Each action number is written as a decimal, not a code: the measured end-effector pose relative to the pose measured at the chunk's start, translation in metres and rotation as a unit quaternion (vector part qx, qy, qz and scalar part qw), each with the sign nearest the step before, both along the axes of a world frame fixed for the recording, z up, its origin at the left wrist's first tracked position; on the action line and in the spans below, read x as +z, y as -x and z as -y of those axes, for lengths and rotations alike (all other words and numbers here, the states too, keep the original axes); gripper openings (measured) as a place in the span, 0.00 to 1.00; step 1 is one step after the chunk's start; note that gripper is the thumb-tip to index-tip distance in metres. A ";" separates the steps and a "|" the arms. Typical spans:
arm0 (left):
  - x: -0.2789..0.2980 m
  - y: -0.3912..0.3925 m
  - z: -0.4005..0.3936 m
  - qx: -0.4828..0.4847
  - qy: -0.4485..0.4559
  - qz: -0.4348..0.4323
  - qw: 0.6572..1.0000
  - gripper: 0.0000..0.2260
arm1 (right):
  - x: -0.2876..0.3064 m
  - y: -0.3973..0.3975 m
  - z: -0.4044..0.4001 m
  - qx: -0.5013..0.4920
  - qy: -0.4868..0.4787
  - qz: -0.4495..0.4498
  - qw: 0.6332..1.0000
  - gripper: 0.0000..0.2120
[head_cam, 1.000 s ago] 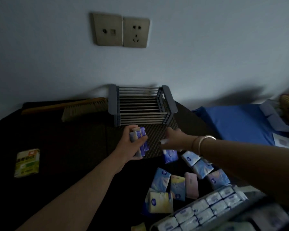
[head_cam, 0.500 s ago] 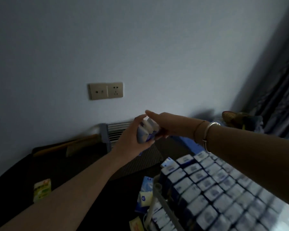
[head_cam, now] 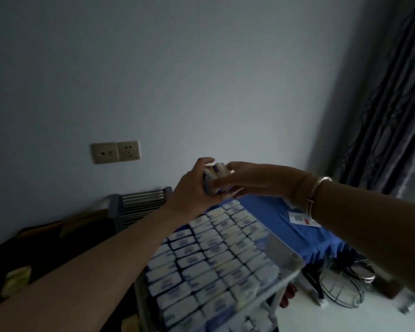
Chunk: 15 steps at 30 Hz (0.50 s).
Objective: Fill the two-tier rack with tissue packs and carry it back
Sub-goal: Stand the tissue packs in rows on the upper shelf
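Lifted higher since earlier: tissue packs (head_cam: 215, 182) gripped by left hand (head_cam: 192, 188), pinched by right hand (head_cam: 247, 179), directly above rack (head_cam: 295, 262); top tier nearly full.

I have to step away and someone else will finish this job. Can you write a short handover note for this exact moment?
Left hand: grips a small bundle of tissue packs from the left, held up in the air above the rack.
Right hand: holds the same bundle from the right, fingers wrapped across its front.
Two-tier rack: stands below the hands; its top tier is packed with rows of upright packs. The lower tier is mostly hidden, with some packs showing.
Done: top tier looks close to full.
Left: place the held bundle, check the lower tier, then carry the rack back.
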State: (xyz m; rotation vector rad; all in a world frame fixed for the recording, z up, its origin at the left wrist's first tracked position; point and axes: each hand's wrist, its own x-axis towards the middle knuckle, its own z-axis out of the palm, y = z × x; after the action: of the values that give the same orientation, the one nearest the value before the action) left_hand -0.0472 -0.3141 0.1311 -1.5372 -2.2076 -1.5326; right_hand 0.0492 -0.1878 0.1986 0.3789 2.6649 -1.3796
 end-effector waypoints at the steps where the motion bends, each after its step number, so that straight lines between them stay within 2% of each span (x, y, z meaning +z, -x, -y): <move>1: -0.001 -0.013 -0.016 -0.006 0.004 0.006 1.000 0.35 | -0.004 -0.012 -0.013 -0.005 0.019 -0.007 1.000 0.07; 5: -0.004 -0.059 -0.069 -0.050 0.061 0.049 0.996 0.44 | -0.025 -0.049 -0.066 -0.039 0.056 -0.001 0.998 0.08; 8: -0.017 -0.075 -0.087 -0.080 0.144 0.089 0.982 0.51 | -0.035 -0.074 -0.106 -0.046 0.014 0.035 0.998 0.17; 9: -0.021 -0.076 -0.086 -0.079 0.171 0.093 0.978 0.50 | -0.037 -0.081 -0.117 -0.033 -0.018 0.050 0.998 0.19; 12: -0.035 -0.068 -0.078 -0.023 0.226 0.089 0.970 0.37 | -0.042 -0.096 -0.134 0.035 -0.090 0.073 0.993 0.24; 14: -0.045 -0.060 -0.072 0.018 0.257 0.051 0.965 0.27 | -0.048 -0.100 -0.133 0.095 -0.124 0.071 0.985 0.30; 15: -0.052 -0.055 -0.068 0.037 0.288 0.016 0.957 0.25 | -0.053 -0.099 -0.129 0.128 -0.146 0.070 0.978 0.33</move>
State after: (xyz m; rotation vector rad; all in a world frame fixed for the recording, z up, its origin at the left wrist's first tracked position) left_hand 0.0080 -0.2461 0.0795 -1.5168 -2.8619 -0.9332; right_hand 0.1485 -0.0585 0.1456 0.1442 2.6844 -0.8604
